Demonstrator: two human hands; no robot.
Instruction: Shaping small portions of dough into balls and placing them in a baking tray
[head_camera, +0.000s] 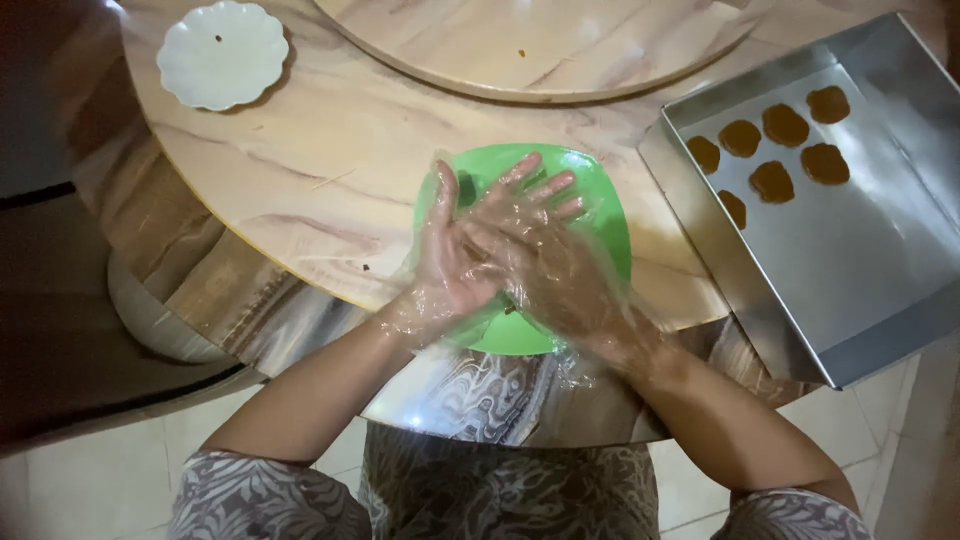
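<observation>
both hands wear thin clear gloves: i see my left hand (452, 250) and right hand (545, 262) pressed palm to palm, fingers spread, over a green bowl (600, 215) at the table's (330, 160) near edge. whether they hold anything, i cannot tell. white plate (222, 53) far left; metal tray (860, 260) with brown pieces (786, 124) at the right edge.

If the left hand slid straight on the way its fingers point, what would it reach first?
Probably the far rim of the green plate under the left hand, then bare marble table; height above the plate is unclear.
</observation>
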